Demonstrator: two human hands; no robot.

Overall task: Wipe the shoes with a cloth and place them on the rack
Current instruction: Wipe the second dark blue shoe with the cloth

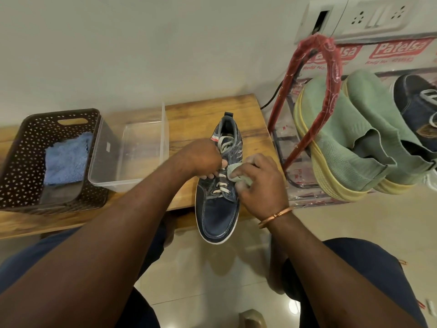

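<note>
**Head view: wiping the last blue shoe, rack waiting on the right**

The head view shows the wiping step under way. The blue shoe [216, 209] lies on the wooden bench [189, 114], heel away and toe hanging over the near edge. The left hand [203, 159] grips it at the laces, fingers curled round its left side. The right hand [262, 183] holds a bunched green cloth [236, 172] pressed to the shoe's right side by the eyelets. On the rack [307, 114] to the right sit a pair of green shoes [343, 129] and a dark shoe [416, 98]. Next, I judge, the toe and sole edge need wiping, then the shoe must be lifted and carried right, beside its likely partner.
</note>
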